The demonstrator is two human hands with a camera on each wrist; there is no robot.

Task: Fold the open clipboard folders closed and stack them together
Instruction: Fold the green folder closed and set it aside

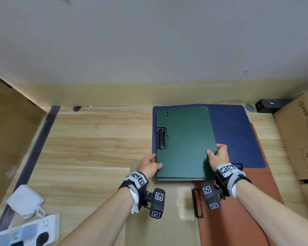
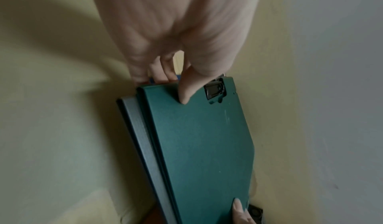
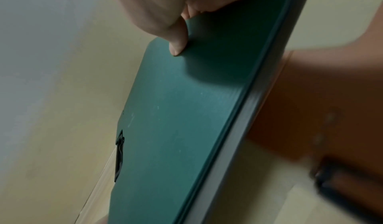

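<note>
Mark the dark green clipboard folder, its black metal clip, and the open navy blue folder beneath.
Dark green clipboard folder (image 1: 187,144), head view, middle of cover.
Black metal clip (image 1: 161,138), head view, clip body.
Open navy blue folder (image 1: 236,135), head view, exposed right panel.

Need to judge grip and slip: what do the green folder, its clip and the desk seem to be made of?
Green folder: probably matte plastic, with a fine grain and faint scuffs. Clip: black with shiny glints, likely metal. Desk: pale wood-grain, perhaps laminate; smooth.
</note>
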